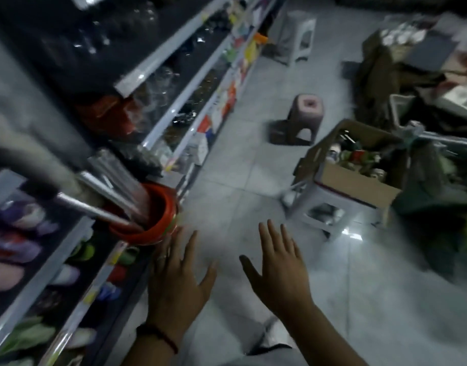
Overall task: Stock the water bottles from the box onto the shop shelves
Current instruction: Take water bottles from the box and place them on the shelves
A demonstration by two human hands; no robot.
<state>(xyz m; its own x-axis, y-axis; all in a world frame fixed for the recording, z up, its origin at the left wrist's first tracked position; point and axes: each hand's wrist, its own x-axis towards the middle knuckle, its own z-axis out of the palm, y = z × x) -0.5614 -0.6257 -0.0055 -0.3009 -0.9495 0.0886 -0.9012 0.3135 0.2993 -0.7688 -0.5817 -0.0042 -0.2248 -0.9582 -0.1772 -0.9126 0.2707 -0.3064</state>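
My left hand (178,276) and my right hand (278,268) are both spread flat over the floor in the lower middle, fingers apart, holding nothing. An open cardboard box (355,178) with bottles inside rests on a white plastic stool (325,210) to the right, well beyond my right hand. The shop shelves (158,128) run along the left side, packed with goods. The view is blurred.
A red bucket (158,220) holding long rolled tubes juts from the shelf edge just beyond my left hand. A pink stool (303,114) and a white stool (298,35) stand in the tiled aisle. Piled goods and bags crowd the right side.
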